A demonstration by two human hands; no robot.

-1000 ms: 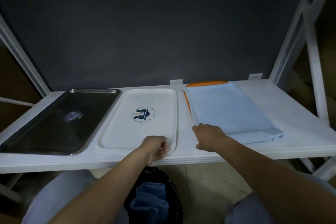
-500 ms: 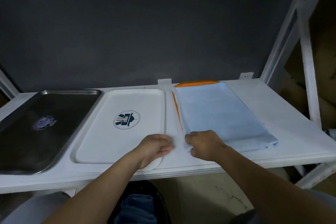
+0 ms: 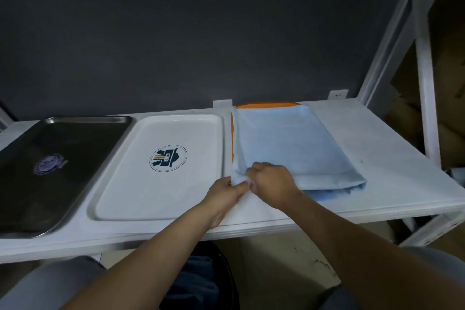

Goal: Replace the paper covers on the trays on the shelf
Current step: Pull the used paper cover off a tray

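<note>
Our left hand [image 3: 222, 192] and right hand [image 3: 274, 184] both pinch the near-left corner of the pale blue folded paper cover [image 3: 289, 143], which lies over the flat orange tray [image 3: 266, 104] on the white shelf [image 3: 390, 171].

Dark wall [image 3: 201, 33], black bin [image 3: 230, 272], brown boxes [image 3: 402, 118].
The bin, holding blue material [image 3: 193, 277], sits below the grip; boxes stand far right; wall rises behind.

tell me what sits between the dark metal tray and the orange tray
The white rectangular plastic tray with a round logo, uncovered, seen in the head view.
</note>
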